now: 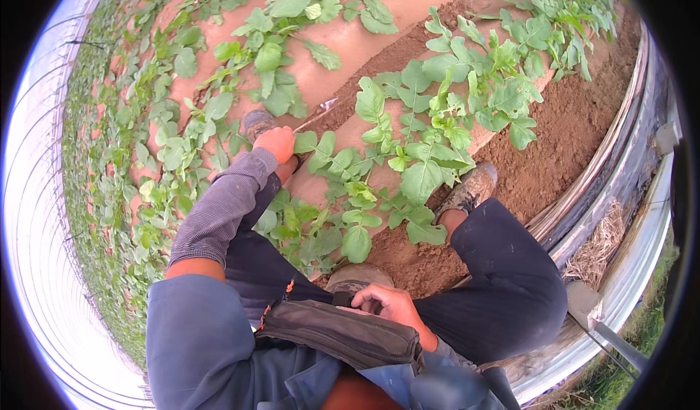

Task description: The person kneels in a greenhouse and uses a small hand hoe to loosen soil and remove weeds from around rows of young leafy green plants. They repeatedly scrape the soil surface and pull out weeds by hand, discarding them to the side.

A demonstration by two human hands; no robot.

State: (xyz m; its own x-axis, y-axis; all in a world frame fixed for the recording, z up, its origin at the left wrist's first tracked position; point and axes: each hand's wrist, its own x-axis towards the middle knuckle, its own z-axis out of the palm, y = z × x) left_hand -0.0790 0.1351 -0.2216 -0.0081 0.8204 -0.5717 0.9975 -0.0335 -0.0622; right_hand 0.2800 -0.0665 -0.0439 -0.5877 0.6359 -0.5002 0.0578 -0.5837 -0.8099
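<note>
My left hand (276, 143) is closed like a fist beside my left shoe (258, 123), low among the leafy plants. A thin pale stick (314, 120) runs from it up and to the right, towards a small whitish piece (328, 103) over the soil; the grip itself is partly hidden. My right hand (398, 307) rests with bent fingers at the front edge of the dark waist bag (339, 330); whether its fingers hold something cannot be seen. Between my feet grow lobed green plants (424, 174), some leaves with holes. My right shoe (473, 185) stands beside them, muddy.
Plant rows (164, 147) run through pale film-like ground cover (322, 76), with loose brown soil (525, 153) between. A greenhouse wall with curved ribs (38, 191) bounds the left. Rolled sheeting (607, 191), dry straw (599, 246) and a metal pipe (620, 347) lie at the right.
</note>
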